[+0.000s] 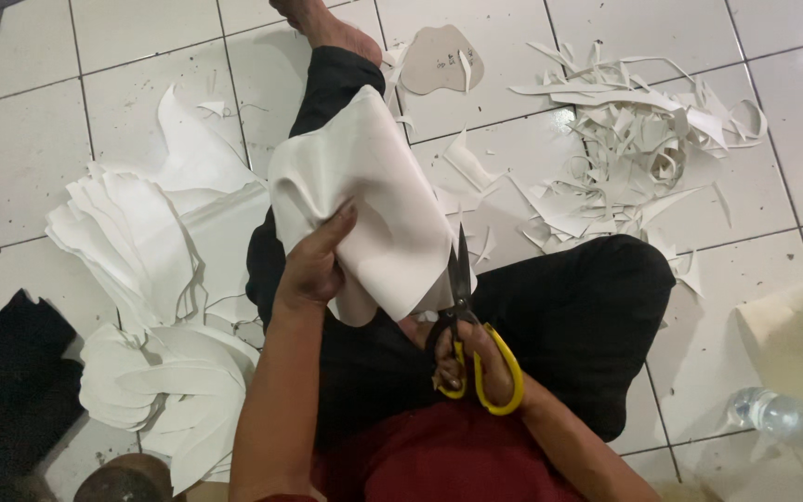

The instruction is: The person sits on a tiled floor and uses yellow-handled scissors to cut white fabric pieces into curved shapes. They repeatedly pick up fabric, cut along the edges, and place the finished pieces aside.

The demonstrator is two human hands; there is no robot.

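Head view | left hand [313,270] pinches white sheet [364,200] at centre, over lap | right hand [476,367] grips yellow-handled scissors [465,316], blades at sheet's 5 o'clock edge | cut stack [137,270] at 9 o'clock | scraps [625,158] at 2 o'clock

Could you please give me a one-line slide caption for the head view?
Left hand holds a white sheet while the right hand cuts it with yellow-handled scissors.

Cut stack [141,242] left of legs [569,316]; scraps [634,158] ahead right.
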